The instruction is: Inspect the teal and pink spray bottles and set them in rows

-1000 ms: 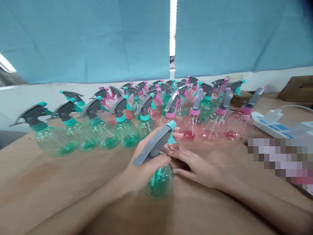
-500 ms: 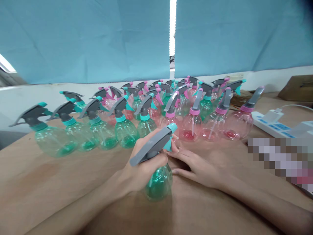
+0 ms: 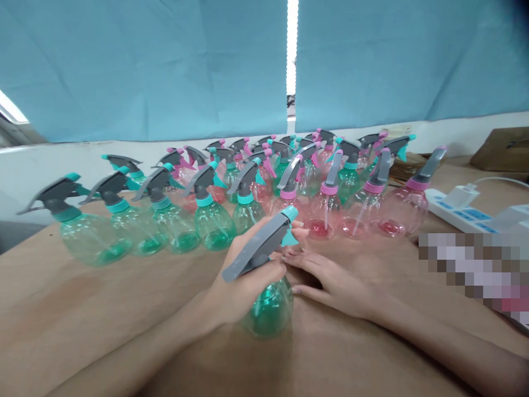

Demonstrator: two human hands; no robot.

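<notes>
A green see-through spray bottle point(image 3: 270, 313) stands on the table in front of me, with a grey head point(image 3: 258, 245) and turquoise nozzle tip pointing away to the right. My left hand point(image 3: 243, 289) is wrapped round its neck, just below the head. The left fingertips show beyond the turquoise trigger point(image 3: 290, 237). On the bottle's right side, my right hand point(image 3: 333, 282) rests low with its fingers stretched out. Its fingertips come close to the bottle; whether they touch it I cannot tell.
Several green spray bottles point(image 3: 215, 226) stand in a front row at left, several pink ones point(image 3: 324, 215) at right, with mixed rows behind. A white power strip point(image 3: 458, 212), a cardboard box point(image 3: 502, 149) and a blurred-out patch lie right. Blue cloth point(image 3: 165, 66) hangs behind.
The trigger sits further forward from the bottle's head, and my left fingertips have moved slightly outward with it. The bottle has shifted a touch to the right. My right hand has hardly moved.
</notes>
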